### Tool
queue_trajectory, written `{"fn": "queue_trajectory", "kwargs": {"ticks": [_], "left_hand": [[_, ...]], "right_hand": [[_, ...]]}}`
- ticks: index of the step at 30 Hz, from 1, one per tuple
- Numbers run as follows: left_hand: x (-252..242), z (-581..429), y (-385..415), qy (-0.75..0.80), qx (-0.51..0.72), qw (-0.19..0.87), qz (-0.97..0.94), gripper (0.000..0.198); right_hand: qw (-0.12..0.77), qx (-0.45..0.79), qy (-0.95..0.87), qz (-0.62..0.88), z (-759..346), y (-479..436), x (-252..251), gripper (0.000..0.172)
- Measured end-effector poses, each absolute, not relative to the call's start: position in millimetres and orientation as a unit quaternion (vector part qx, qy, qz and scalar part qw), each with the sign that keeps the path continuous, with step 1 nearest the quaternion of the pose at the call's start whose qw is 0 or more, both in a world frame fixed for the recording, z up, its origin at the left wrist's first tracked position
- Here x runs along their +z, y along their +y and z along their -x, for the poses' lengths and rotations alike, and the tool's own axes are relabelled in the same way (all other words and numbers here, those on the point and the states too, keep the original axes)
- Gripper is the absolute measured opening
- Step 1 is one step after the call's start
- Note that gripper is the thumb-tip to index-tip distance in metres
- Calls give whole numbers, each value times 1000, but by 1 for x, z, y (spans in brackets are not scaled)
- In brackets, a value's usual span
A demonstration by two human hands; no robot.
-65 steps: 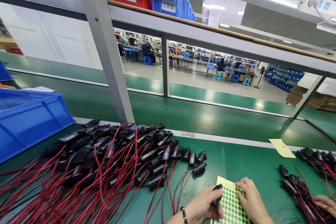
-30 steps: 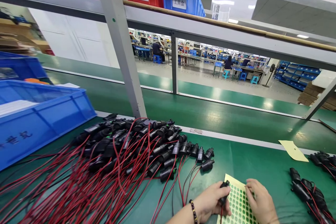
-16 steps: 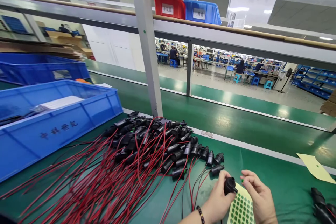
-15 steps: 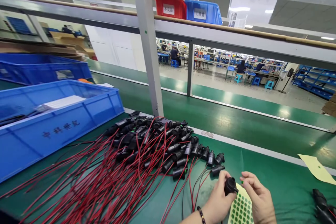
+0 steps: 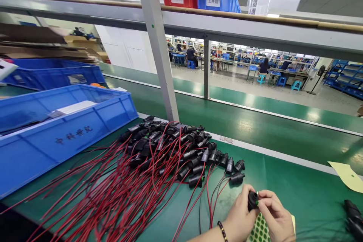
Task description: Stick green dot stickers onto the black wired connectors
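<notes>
My left hand (image 5: 240, 208) is closed around a small black pump (image 5: 252, 201), a cylinder with a short nozzle pointing up and to the right. My right hand (image 5: 277, 214) pinches a small green round sticker (image 5: 258, 203) with thumb and forefinger, right against the pump's nozzle end. Whether the sticker is stuck on cannot be made out. Beneath both hands lies a pale yellow sheet of green dot stickers (image 5: 260, 230), partly covered by them. To the left is a large pile of similar black pumps (image 5: 195, 180) with long red and black wires (image 5: 119, 196).
A blue crate (image 5: 70, 136) stands at the left, with another blue crate (image 5: 53, 73) behind it. A metal post (image 5: 157, 45) rises behind the pile. More black parts (image 5: 353, 219) and a yellow backing sheet (image 5: 347, 176) lie at the right on the green worktop (image 5: 312, 193).
My right hand has moved left, bringing the green sticker from beside the pump to its nozzle end. The left hand still holds the pump. The view has shifted slightly.
</notes>
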State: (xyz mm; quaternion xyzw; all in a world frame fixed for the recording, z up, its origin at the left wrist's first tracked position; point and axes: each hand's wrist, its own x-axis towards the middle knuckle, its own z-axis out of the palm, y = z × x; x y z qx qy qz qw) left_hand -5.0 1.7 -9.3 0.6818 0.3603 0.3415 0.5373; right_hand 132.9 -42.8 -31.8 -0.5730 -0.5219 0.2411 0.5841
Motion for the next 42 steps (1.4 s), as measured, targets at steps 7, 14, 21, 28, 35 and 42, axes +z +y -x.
{"fn": "queue_trajectory", "kwargs": {"ticks": [7,14,21,28,35,42], "left_hand": [[-5,7,-1,373,326,512,-702,25],[-8,6,-1,367,330,507,-707,24],[-7,6,-1,375,327,492,-715,25],[-11,6,-1,372,335,477,-723,25],[-11,6,0,374,331,475,-724,27],[-9,7,0,374,322,472,-730,30]], "right_hand": [[550,188,-577,573,-145,-42,-52,20],[558,189,-572,571,-140,-46,-43,21],[530,116,-613,574,-138,-47,-34,20],[538,17,-643,545,-133,-46,-33,13],[546,-11,-654,523,-125,-47,-25,12],[543,-15,-665,512,-125,-48,-20,10]]}}
